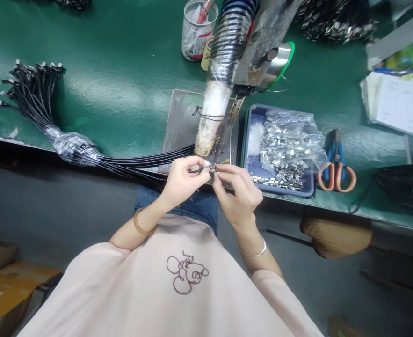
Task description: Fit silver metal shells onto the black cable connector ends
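Note:
My left hand (187,180) is closed in a pinch on the end of a black cable, at the table's front edge. Opposite it, my right hand (237,189) pinches a tiny piece at the same cable end; fingertips hide most of it. Both hands meet just below the taped nozzle (206,135) of a ribbed hose and a thin metal arm. A bundle of black cables (136,162) runs left from my hands, wrapped in plastic (76,147), with metal plugs at its far end. Small metal connector shells (285,161) lie in a blue tray (306,191) to the right.
Orange-handled cutters (336,175) lie right of the tray. A grey plate (181,117) sits under the nozzle. Behind stands a clear cup (192,42) with tools. Papers (402,103) and another cable pile (336,23) occupy the right side of the green table (115,56).

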Available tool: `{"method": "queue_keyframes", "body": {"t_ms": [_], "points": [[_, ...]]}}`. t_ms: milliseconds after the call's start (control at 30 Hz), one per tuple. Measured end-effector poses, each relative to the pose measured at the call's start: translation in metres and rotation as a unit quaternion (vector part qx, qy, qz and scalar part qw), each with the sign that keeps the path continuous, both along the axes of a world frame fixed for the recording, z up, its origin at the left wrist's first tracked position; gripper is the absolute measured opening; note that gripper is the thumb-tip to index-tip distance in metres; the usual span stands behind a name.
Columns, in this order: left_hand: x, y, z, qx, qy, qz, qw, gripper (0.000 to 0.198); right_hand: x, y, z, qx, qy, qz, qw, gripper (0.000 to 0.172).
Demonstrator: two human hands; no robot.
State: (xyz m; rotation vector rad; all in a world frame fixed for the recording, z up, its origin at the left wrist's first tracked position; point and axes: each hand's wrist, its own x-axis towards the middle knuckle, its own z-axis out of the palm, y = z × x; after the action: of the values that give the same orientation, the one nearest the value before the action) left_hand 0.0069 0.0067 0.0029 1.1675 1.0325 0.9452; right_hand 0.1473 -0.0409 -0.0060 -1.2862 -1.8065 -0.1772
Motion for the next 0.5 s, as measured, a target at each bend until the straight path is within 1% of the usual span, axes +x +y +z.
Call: {"method": "queue_keyframes", "body": {"t_ms": [267, 500], "points": [[0.0005, -0.001, 0.0022, 0.005, -0.005, 0.014, 1.0, 0.009, -0.0014, 0.0009, 0.0024, -0.004, 0.008, -0.009, 1.0, 0.019], [0.0012, 0.0007, 0.002, -0.012, -0.023, 0.017, 1.0, 0.011, -0.0013, 0.0013, 0.0052, 0.001, 0.021, 0.006, 1.0, 0.02]]}}
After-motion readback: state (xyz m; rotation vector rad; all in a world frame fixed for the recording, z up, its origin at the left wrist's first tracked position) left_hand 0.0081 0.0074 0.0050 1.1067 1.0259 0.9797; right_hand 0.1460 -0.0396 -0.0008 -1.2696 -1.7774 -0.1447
